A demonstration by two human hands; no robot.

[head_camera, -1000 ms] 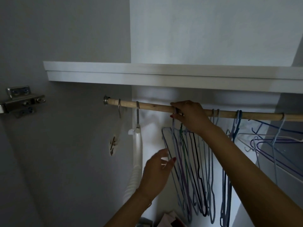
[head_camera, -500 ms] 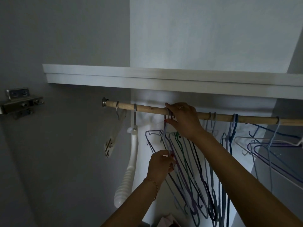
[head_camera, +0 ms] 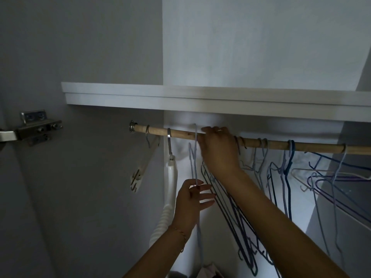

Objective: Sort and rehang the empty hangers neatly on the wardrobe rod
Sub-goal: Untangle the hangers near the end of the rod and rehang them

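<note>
No brand, label or writing can be read anywhere in this dim wardrobe. The wooden rod (head_camera: 216,138) runs from a metal socket (head_camera: 132,125) on the left wall out past the right edge, under a white shelf (head_camera: 180,97). The right hand (head_camera: 217,151) reaches up to the rod, fingers curled over it beside the raised hook of a pale wire hanger (head_camera: 195,157) — whether it grips the rod alone or some hooks as well is hidden by its own back. The left hand (head_camera: 192,201) is lower, thumb and forefinger pinching the thin wire of that pale hanger while the other fingers spread toward a dark bunch of hangers (head_camera: 236,217) slanting down to the right. The hooks of this bunch are covered by the right hand and forearm, and its lower ends are lost in shadow. Further right more wire hangers (head_camera: 289,169) hang from the rod, the last ones tilted and cut off by the frame. At the left end hang a wooden hanger (head_camera: 144,167) and a white plastic hanger (head_camera: 170,183) with a ribbed lower part. A metal door hinge (head_camera: 36,127) sits on the left wall — partly cut off
</note>
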